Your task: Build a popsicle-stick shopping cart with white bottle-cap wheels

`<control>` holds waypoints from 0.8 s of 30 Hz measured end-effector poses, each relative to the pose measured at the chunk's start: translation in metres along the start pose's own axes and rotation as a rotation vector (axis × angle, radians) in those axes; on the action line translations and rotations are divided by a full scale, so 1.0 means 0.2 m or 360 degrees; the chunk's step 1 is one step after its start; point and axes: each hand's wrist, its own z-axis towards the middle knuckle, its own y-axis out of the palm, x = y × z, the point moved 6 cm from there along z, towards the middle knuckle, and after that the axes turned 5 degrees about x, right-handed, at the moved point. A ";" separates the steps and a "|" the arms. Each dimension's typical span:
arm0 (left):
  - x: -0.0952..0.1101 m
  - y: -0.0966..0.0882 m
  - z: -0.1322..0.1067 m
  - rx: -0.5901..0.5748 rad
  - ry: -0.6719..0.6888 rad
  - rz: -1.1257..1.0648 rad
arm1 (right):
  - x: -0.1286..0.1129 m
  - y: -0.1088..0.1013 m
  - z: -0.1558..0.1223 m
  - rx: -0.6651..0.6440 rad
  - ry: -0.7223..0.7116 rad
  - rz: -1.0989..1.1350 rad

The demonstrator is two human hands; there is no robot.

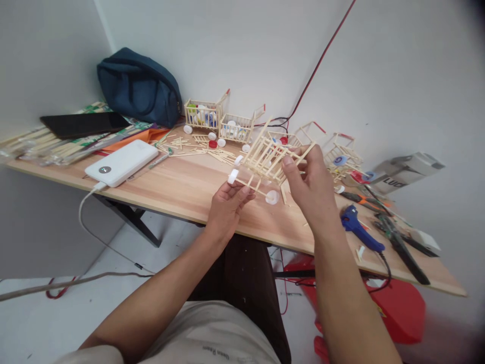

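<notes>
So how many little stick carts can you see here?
5 visible: the held cart in the left hand and right hand; a filled cart and a second filled cart back left; a half-hidden cart behind the right hand; and a rightmost cart. More may be hidden.

There were five small stick carts (265,163), one blue bag (140,91), one tablet (85,125), one power bank (123,163) and one glue gun (359,230).

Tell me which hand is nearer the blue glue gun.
Right. The right hand, holding the stick cart, is just up and left of the blue glue gun in view; the left hand is much farther left, by a white wheel.
</notes>
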 end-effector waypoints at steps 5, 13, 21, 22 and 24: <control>-0.01 0.00 0.01 0.0024 -0.0017 -0.0045 | -0.01 0.00 -0.01 0.0021 0.0005 -0.0023; -0.02 0.00 0.02 0.0050 -0.0060 -0.0091 | 0.01 0.00 -0.01 0.0028 0.0012 -0.0065; -0.05 -0.01 0.04 0.0029 -0.0132 -0.0088 | 0.05 0.03 -0.03 0.0097 0.0031 -0.0111; -0.06 -0.01 0.04 0.0022 -0.0150 -0.0083 | 0.06 0.03 -0.03 0.0113 0.0038 -0.0114; -0.07 -0.01 0.03 0.0029 -0.0167 -0.0075 | 0.07 0.04 -0.03 0.0137 0.0043 -0.0109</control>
